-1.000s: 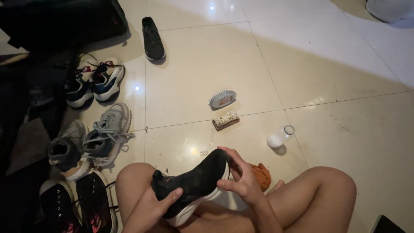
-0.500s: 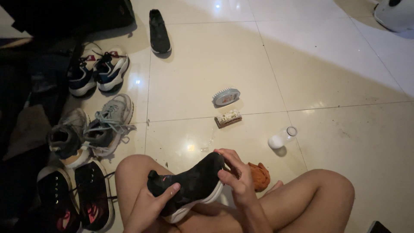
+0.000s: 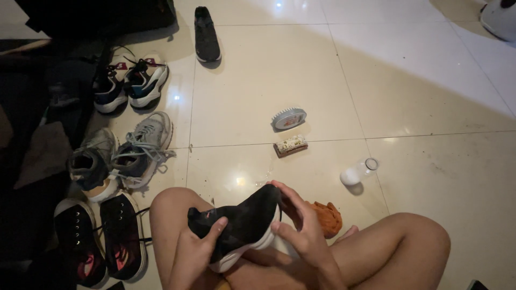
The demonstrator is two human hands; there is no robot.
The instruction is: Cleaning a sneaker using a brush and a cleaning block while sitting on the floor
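Black sneaker (image 3: 242, 223) sits low centre of frame, held over the person's crossed bare legs. Upper is black knit-looking fabric, sole white, small red mark near the heel end at left. Toe points up-right, sole edge faces down toward the lap.

Left hand (image 3: 196, 252) clamps the heel end, thumb laid across the black upper, fingers wrapped under. Right hand (image 3: 301, 225) curls over the toe end, fingers bent on top, thumb against the white sole edge. Both hands closed on the shoe.

Orange cloth (image 3: 327, 217) lies just right of the right hand, on the tile floor (image 3: 269, 80). Small clear bottle (image 3: 356, 173) on its side up-right of that. Round brush (image 3: 288, 118) and a small rectangular block (image 3: 291, 145) mid-frame. Grey sneakers (image 3: 121, 153), black pair (image 3: 99, 236) and dark-and-white pair (image 3: 129, 80) along left edge; single black shoe (image 3: 206, 33) top centre.
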